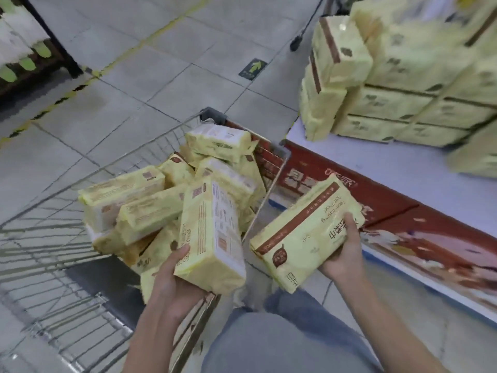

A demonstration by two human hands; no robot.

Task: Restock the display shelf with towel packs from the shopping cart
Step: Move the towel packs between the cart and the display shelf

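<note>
Currently two towel packs are in the hands, both lifted clear of the pile. Left hand [174, 284] grips the bottom end of an upright pack [212, 238], thumb on the near face, fingers wrapped under; this pack sits over the cart's right rim. Right hand [343, 254] holds a second pack [306, 232] from its right edge, fingers curled over the top face, thumb hidden beneath. That pack is tilted, printed face up, hanging in the gap between cart and shelf.

Shopping cart [150, 146] is wire mesh, to the left and ahead. A loose pile of packs [150, 200] fills its far right corner, lying at mixed angles, some stacked on each other. Rest of the cart basket looks bare wire.

Display shelf [419, 184] is to the right: pale top deck, red printed front panel facing the cart. Stacked packs [403, 84] sit at its far end in several layers, a few standing on end at the left of the stack. Near part of the deck is bare. Cart's front corner sits just beside the shelf edge, cannot tell whether it touches.

Grey trouser leg [282, 343] at bottom centre. Tiled floor with a yellow line and a dark arrow sticker [252, 68] beyond the cart. Another shelf [24, 57] at top left, blurred.
</note>
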